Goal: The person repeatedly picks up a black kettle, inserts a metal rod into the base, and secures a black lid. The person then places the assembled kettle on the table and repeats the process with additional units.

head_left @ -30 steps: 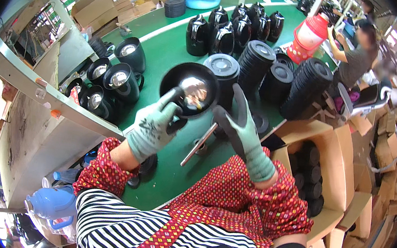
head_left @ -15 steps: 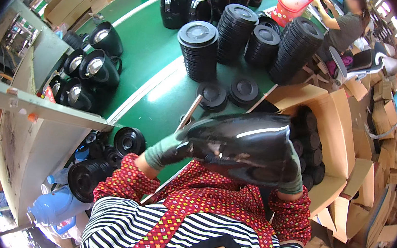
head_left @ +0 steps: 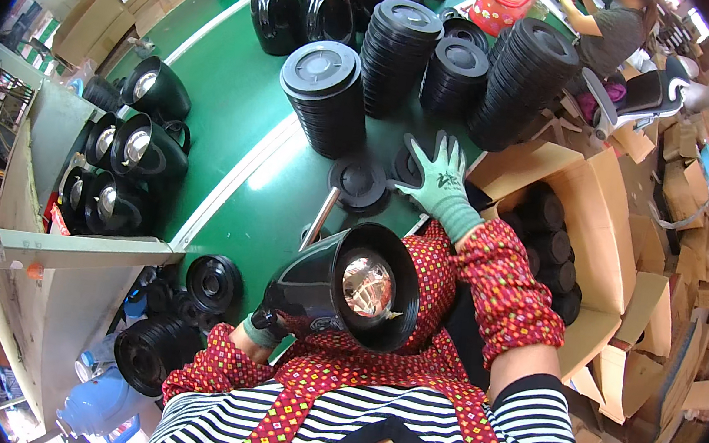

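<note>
My left hand (head_left: 265, 327), in a green and dark glove, is closed on a glossy black jug body (head_left: 299, 289) near its narrower end. The jug is tilted, its wide opening facing up and right, with a mirror-like metal bottom (head_left: 367, 287) inside; the jug hides most of those fingers. My right hand (head_left: 442, 183), in a pale green glove, is spread out over a round black plastic disc (head_left: 406, 168) on the green table (head_left: 238, 165). Whether it touches the disc I cannot tell. Another black disc (head_left: 357, 185) lies just left of it.
Tall stacks of black discs (head_left: 331, 118) stand beyond my hands, with black jugs (head_left: 277, 16) behind. More jug bodies (head_left: 148, 150) lie at the left. An open cardboard box (head_left: 601, 241) holding black cylindrical pieces is at the right. A co-worker (head_left: 607, 36) sits far right.
My right hand has let go of the jug and reached forward to the discs. The left hand keeps the jug, now turned with its opening facing up and closer to my body.
</note>
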